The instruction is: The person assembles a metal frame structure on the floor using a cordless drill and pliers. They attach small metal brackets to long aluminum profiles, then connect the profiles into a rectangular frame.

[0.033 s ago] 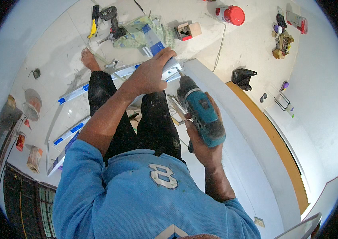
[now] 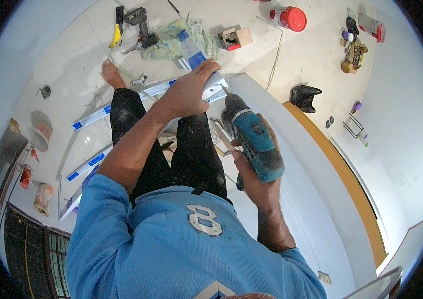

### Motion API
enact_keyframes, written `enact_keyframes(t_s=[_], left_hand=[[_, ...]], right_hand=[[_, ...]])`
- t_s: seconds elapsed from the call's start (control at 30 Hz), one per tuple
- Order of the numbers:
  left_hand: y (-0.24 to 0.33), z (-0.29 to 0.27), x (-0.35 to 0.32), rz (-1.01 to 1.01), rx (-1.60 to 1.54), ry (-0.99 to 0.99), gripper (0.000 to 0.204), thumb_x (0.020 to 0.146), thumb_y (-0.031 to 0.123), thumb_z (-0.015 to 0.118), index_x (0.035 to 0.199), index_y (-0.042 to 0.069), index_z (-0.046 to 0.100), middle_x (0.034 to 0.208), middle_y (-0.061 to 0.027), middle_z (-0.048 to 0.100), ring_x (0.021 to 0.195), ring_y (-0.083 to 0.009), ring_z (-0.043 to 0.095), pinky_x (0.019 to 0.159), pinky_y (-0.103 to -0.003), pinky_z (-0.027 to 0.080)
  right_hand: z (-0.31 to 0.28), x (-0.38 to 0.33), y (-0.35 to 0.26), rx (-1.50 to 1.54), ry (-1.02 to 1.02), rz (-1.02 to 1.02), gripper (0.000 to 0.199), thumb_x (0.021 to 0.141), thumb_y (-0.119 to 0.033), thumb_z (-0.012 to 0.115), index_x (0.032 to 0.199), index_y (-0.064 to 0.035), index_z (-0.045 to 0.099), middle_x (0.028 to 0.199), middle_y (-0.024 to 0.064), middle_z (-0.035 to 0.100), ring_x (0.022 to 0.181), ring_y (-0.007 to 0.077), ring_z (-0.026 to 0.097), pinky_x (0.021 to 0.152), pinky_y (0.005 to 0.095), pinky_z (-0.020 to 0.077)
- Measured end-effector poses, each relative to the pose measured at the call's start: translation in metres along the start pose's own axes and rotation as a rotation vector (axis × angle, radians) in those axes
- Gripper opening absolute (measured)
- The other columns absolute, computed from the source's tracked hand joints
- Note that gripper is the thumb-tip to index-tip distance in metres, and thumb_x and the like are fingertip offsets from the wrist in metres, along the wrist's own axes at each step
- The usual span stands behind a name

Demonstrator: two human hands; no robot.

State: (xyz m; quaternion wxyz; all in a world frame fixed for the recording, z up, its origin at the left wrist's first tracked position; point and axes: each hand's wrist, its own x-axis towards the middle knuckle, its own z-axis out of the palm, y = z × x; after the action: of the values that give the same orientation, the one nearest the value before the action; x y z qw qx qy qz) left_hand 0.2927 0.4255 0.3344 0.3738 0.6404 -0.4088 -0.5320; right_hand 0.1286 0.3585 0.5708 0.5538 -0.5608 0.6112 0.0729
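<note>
My right hand (image 2: 260,191) is wrapped round the handle of a teal and black cordless drill (image 2: 257,133). The drill's bit points up and slightly left, its tip at the end of a white profile bar (image 2: 213,82). Whether the tip touches the bar I cannot tell. My left hand (image 2: 187,93) grips that bar from above, thumb on the near side and fingers over the far side; the palm hides part of it. A long white strip with blue film (image 2: 92,118) runs leftward behind my left forearm, over my knees.
Further off lie a second drill (image 2: 141,29), a yellow and black handsaw (image 2: 117,31), a green patterned cloth (image 2: 166,42) and an opened small carton (image 2: 236,39). A red-lidded bucket (image 2: 293,19) stands beyond. To the right are a black bag (image 2: 305,98) and a low white ledge (image 2: 291,134).
The drill and my right hand have shifted very slightly right and down. My left hand and the bar look unmoved.
</note>
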Motion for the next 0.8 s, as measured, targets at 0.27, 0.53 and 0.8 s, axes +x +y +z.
enact_keyframes(t_s=[0.27,0.53,0.8], left_hand=[[-0.008,0.003,0.007,0.022,0.043,-0.001,0.096,0.067,0.005,0.072,0.158,0.007,0.044,0.172,-0.0237,0.039,0.144,-0.0459,0.057,0.119,-0.048,0.051],[-0.009,0.005,0.007,0.016,0.013,-0.001,0.094,0.067,0.004,0.073,0.157,0.01,0.044,0.17,-0.0237,0.041,0.149,-0.0457,0.051,0.123,-0.049,0.048],[-0.007,0.008,0.007,0.012,0.047,-0.014,0.096,0.068,0.004,0.073,0.159,0.005,0.043,0.172,-0.0223,0.039,0.146,-0.0445,0.055,0.121,-0.047,0.05]], right_hand=[[-0.022,0.027,-0.015,-0.263,-0.108,-0.19,0.079,0.094,0.002,0.075,0.166,-0.0078,0.044,0.153,0.0171,0.065,0.14,0.0257,0.064,0.119,0.0424,0.0509],[-0.027,0.026,-0.013,-0.29,-0.118,-0.154,0.088,0.087,0.006,0.077,0.167,-0.0121,0.043,0.156,0.0179,0.063,0.144,0.029,0.061,0.121,0.0455,0.0491],[-0.027,0.024,-0.003,-0.343,-0.107,-0.22,0.092,0.085,0.005,0.078,0.167,-0.0148,0.043,0.154,0.0185,0.065,0.142,0.0322,0.064,0.119,0.0469,0.0518]])
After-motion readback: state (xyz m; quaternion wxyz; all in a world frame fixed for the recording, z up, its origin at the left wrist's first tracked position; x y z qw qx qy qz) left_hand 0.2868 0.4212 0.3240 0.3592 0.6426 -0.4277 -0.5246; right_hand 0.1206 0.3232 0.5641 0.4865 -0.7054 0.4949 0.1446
